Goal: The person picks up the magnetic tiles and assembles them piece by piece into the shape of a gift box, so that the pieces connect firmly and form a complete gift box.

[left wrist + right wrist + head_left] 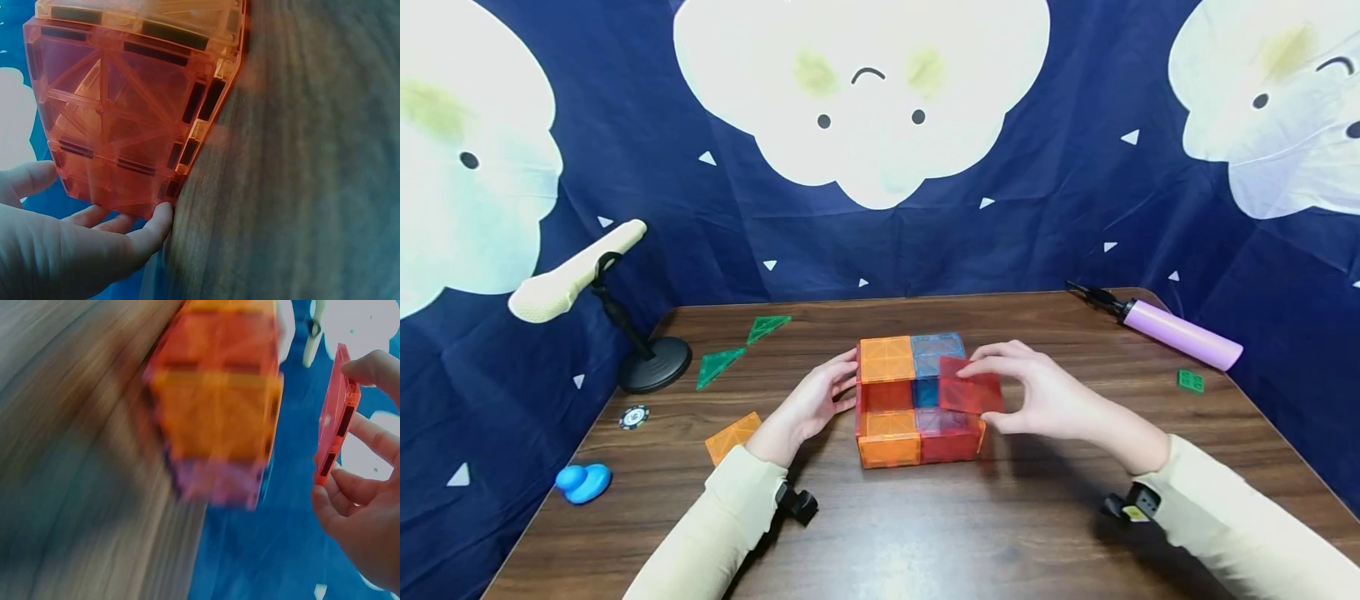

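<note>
A box-like structure of see-through magnetic tiles stands on the wooden table, with orange, red, blue and purple faces. My left hand rests its fingers against the red left wall of the structure, with the thumb apart on the other side of that wall's edge. Between thumb and fingers, my right hand pinches a red square magnetic tile. That tile is tilted above the structure's right part in the head view, apart from it in the right wrist view. Its lower front row has orange and red faces.
At the left lie an orange tile, green triangle tiles, a poker chip, a blue toy duck and a black stand holding a cream-coloured object. A purple hand pump and a green brick lie right.
</note>
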The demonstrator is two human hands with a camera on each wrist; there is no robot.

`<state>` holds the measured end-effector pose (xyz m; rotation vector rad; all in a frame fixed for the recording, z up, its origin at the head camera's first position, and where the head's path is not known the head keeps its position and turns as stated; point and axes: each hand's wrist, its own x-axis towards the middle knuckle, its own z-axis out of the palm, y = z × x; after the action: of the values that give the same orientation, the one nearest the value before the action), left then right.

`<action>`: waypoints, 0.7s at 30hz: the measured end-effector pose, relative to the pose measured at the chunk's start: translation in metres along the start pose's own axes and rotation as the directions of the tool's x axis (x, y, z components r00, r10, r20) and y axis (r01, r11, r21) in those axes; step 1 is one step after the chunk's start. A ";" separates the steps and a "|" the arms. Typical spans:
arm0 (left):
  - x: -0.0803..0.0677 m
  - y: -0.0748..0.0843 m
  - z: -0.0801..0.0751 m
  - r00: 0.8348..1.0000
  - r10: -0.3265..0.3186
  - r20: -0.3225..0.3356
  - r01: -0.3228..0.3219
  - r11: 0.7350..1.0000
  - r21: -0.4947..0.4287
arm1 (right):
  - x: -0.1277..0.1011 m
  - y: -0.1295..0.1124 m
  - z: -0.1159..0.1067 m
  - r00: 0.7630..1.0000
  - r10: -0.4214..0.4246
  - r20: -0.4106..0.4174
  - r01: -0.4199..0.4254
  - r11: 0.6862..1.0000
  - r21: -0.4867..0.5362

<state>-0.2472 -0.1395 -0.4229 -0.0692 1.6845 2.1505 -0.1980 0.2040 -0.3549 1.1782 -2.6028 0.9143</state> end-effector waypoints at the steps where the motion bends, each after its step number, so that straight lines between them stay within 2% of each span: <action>1: 0.000 0.000 0.000 1.000 -0.001 0.003 0.001 1.000 0.003 | 0.006 -0.005 0.005 1.000 -0.016 0.005 0.016 1.000 0.017; 5: -0.001 0.001 -0.001 1.000 -0.003 0.009 0.003 1.000 0.009 | 0.030 -0.019 0.023 0.995 -0.086 0.045 0.083 0.994 0.070; 9: -0.002 -0.001 -0.001 1.000 0.002 0.008 -0.002 1.000 0.014 | 0.047 -0.025 0.043 0.988 -0.118 0.099 0.109 0.990 0.092; 14: -0.002 -0.002 0.000 1.000 0.009 0.022 -0.009 1.000 0.020 | 0.058 -0.027 0.060 0.986 -0.107 0.127 0.096 0.991 0.091; 21: -0.002 -0.001 -0.001 1.000 0.003 0.013 -0.004 1.000 0.015 | 0.065 -0.025 0.070 0.982 -0.126 0.142 0.116 0.990 0.077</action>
<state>-0.2448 -0.1406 -0.4236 -0.0477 1.6940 2.1364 -0.2164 0.1093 -0.3765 1.4569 -2.5934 0.9327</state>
